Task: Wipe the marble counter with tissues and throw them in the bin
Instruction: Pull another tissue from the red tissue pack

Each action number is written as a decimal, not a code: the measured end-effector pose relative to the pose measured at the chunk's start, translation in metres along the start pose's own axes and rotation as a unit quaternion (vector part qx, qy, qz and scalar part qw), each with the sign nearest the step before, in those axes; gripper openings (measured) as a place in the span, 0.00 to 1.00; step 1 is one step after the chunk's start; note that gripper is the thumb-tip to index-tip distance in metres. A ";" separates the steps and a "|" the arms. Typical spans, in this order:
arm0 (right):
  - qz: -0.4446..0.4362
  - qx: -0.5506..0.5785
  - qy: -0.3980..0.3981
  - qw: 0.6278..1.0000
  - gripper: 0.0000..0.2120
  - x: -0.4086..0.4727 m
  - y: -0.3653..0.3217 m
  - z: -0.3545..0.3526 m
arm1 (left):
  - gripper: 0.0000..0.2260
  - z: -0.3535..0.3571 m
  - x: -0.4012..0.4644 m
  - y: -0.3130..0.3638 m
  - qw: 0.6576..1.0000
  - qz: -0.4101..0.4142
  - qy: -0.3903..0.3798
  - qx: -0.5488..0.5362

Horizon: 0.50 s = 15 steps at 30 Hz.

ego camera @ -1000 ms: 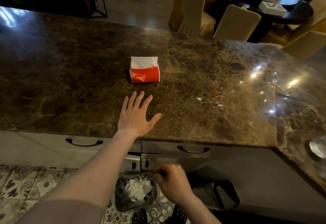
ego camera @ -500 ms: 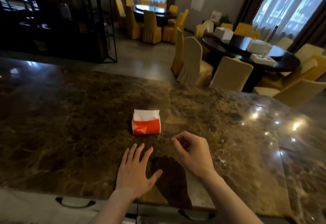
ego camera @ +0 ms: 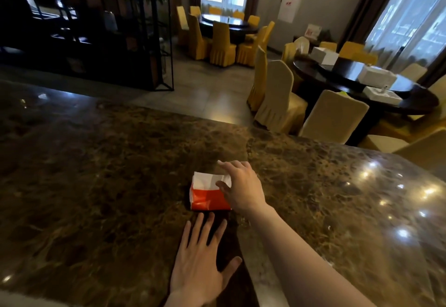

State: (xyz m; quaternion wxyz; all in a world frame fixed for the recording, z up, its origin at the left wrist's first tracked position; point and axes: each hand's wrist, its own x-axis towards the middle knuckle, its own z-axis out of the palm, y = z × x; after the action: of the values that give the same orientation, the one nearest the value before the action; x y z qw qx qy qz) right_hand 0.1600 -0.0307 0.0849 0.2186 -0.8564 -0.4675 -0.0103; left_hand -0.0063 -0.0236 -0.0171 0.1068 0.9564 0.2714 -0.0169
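Observation:
A red and white tissue pack (ego camera: 207,193) lies on the brown marble counter (ego camera: 96,186) near its middle. My right hand (ego camera: 242,187) is over the pack's right end, thumb on its white top and fingers curled past its far edge. I cannot tell whether it grips the pack or only touches it. My left hand (ego camera: 200,260) lies flat on the counter just in front of the pack, fingers spread. The bin is out of view.
Beyond the counter's far edge stand covered chairs (ego camera: 334,116) and a dark round table (ego camera: 376,89) with white boxes on it. A black metal shelf (ego camera: 115,29) stands at the back left. Light reflections gleam on the counter's right side.
My right hand rose from the bin below the counter and reached forward onto the tissue pack. The view tilted up, so the bin and drawers dropped out of sight. My left hand stayed flat.

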 end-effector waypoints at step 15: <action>0.039 0.117 0.030 0.992 0.03 0.038 -0.007 -0.036 | 0.42 -0.005 -0.002 0.001 1.000 0.002 0.001 -0.009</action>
State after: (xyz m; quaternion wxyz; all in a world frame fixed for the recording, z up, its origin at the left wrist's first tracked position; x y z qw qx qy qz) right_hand 0.1821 -0.0108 0.1285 0.3313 -0.8418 -0.4252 0.0273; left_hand -0.0076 -0.0246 -0.0120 0.1151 0.9560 0.2696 -0.0138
